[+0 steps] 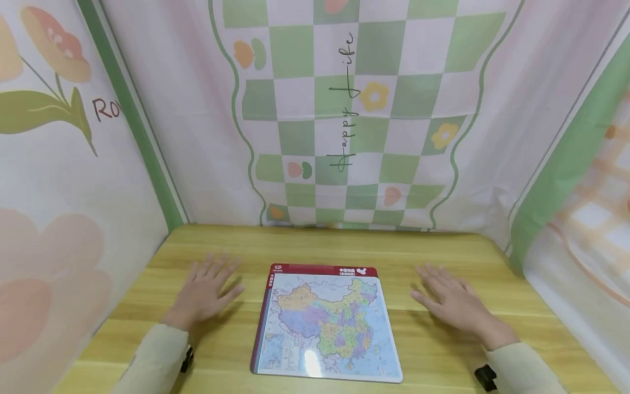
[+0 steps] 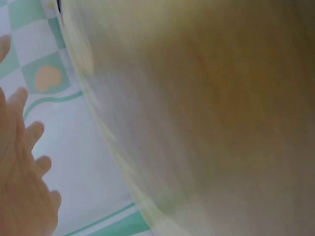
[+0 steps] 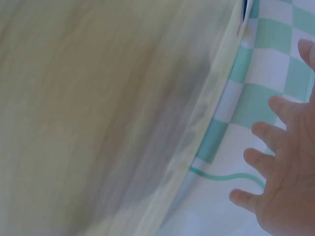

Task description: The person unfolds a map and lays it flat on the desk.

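Note:
A flat map puzzle board (image 1: 325,323) with a red top border and a coloured map lies on the wooden table (image 1: 315,246), near its front middle. My left hand (image 1: 206,287) lies flat on the table left of the board, fingers spread, holding nothing. My right hand (image 1: 450,301) lies flat to the right of the board, fingers spread too. Neither hand touches the board. In the left wrist view my left hand (image 2: 22,182) shows at the left edge, blurred; in the right wrist view my right hand (image 3: 283,167) shows at the right edge.
Printed cloth walls close in the table: a green and white checked backdrop (image 1: 354,109) behind, flowered panels at the left (image 1: 54,164) and right (image 1: 590,191). Bare tabletop surrounds the board on all sides.

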`<act>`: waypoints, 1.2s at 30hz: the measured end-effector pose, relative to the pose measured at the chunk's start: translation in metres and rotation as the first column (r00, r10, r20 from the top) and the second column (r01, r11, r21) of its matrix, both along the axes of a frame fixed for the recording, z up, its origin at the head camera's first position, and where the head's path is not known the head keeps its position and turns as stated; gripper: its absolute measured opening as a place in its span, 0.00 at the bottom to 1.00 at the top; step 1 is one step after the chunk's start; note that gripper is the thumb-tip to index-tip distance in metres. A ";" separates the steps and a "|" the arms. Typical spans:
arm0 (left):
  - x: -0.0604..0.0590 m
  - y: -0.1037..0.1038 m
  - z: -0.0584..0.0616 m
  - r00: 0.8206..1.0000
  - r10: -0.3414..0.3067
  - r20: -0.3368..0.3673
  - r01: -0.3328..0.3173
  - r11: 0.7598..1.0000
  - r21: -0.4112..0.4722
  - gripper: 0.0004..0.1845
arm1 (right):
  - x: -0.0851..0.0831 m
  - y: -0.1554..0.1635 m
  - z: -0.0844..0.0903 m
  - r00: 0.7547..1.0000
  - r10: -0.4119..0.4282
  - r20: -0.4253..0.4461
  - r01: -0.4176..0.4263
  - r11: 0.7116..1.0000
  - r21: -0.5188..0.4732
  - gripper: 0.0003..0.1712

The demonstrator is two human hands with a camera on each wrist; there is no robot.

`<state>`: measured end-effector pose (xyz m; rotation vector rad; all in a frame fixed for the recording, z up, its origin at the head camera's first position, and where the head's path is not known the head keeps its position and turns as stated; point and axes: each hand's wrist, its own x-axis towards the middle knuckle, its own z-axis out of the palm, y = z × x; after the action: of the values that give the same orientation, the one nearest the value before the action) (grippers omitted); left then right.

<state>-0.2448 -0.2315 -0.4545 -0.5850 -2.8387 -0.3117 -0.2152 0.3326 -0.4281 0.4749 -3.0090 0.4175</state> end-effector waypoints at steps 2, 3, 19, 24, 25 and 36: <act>0.001 0.003 0.000 0.999 -0.042 -0.013 0.042 0.999 0.006 0.36 | 0.002 -0.005 0.002 1.000 0.025 0.014 -0.025 0.999 -0.032 0.43; 0.000 0.004 -0.002 0.997 -0.066 -0.025 0.066 0.998 0.009 0.36 | 0.003 -0.008 0.003 0.999 0.035 0.015 -0.035 0.999 -0.040 0.43; 0.005 0.027 -0.004 0.926 -0.330 0.185 0.303 0.939 0.161 0.40 | 0.012 -0.045 -0.002 0.966 0.246 0.085 -0.233 0.963 -0.135 0.39; 0.005 0.034 -0.005 0.893 -0.401 0.205 0.379 0.915 0.142 0.41 | 0.017 -0.054 0.000 0.943 0.296 0.155 -0.270 0.948 -0.167 0.38; 0.006 0.035 -0.004 0.889 -0.408 0.207 0.386 0.912 0.141 0.41 | 0.018 -0.056 0.000 0.939 0.302 0.166 -0.274 0.946 -0.173 0.38; 0.008 0.046 -0.001 0.858 -0.390 0.334 0.367 0.921 0.130 0.39 | 0.026 -0.066 0.006 0.899 0.329 0.287 -0.293 0.942 -0.163 0.36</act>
<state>-0.2365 -0.1852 -0.4553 -1.1909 -3.0139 -0.6300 -0.1888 0.2666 -0.4220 0.9752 -3.1802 0.7511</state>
